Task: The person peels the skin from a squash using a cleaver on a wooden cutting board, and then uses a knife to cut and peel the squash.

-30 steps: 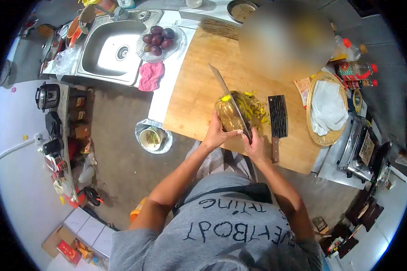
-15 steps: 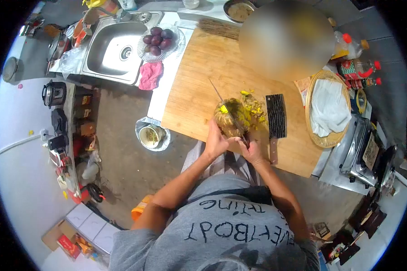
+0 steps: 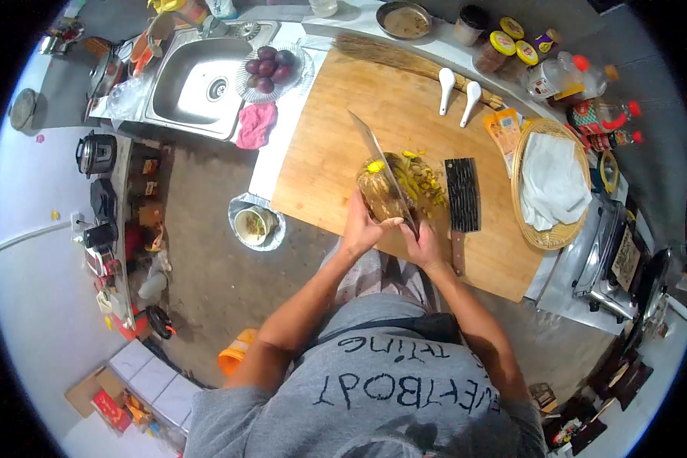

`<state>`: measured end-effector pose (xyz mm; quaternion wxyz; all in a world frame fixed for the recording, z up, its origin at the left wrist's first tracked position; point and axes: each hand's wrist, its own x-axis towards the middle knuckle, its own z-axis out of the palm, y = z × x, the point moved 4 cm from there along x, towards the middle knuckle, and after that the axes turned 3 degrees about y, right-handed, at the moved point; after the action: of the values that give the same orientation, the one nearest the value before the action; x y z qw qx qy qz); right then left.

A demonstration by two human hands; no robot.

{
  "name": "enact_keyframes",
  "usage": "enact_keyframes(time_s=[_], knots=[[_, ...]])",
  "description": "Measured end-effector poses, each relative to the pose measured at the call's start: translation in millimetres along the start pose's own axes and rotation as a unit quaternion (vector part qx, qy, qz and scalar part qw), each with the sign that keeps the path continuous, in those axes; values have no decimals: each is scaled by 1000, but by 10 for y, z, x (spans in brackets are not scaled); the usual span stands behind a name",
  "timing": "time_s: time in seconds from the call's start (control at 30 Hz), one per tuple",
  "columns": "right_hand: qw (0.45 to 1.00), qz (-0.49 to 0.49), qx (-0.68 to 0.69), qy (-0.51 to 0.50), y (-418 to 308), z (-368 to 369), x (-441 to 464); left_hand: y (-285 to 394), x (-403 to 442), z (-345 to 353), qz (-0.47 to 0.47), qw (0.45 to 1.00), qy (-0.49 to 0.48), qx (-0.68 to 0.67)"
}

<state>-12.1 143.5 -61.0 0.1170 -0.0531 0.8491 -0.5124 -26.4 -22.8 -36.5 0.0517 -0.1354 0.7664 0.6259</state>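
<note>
A brown pumpkin (image 3: 377, 200) with bright yellow patches of cut flesh rests on the wooden board (image 3: 320, 153) close to my body. My left hand (image 3: 363, 231) is closed around its near left side, thumb pointing right. Gripped in my right hand (image 3: 426, 246) is a long-bladed kitchen knife (image 3: 381, 160). Its blade slants up and left along the pumpkin's right side; whether it has sunk into the flesh is hard to tell. Yellow and green-brown peelings (image 3: 427, 183) lie heaped just right of the blade.
A dark ridged cleaver (image 3: 462, 195) lies right of the peelings. Two white spoons (image 3: 446, 90) and a cloth-lined basket (image 3: 524, 191) are farther right. At left are a sink (image 3: 198, 88), plums (image 3: 267, 65) and a pink cloth (image 3: 256, 125). A lined bin (image 3: 256, 224) stands on the floor.
The pumpkin has tipped slightly left, and the knife blade now shows more of its flat side. Both hands keep their hold, with only small shifts.
</note>
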Motion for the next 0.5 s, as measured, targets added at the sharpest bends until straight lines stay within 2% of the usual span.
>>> enact_keyframes(time_s=[0.1,0.17,0.23,0.3,0.37,0.43,0.5], knots=[[999,-7,34,0,-185,-16,137,-41,129,-76,-41,996,-33,-78],[1000,18,18,-7,-396,-44,229,52,171,-143,-35,998,-54,-29],[999,43,3,-15,-512,-21,305,216,271,-192,-71,975,1,-212],[999,45,-12,-14,-573,6,342,172,357,-218,-81,974,23,-210],[998,51,-29,-25,-571,19,369,-216,542,-278,-47,991,114,-48],[996,59,-46,-38,-556,41,379,-183,573,-263,-25,995,98,-27],[998,25,-51,-16,-586,44,388,-144,546,-205,9,981,176,85]])
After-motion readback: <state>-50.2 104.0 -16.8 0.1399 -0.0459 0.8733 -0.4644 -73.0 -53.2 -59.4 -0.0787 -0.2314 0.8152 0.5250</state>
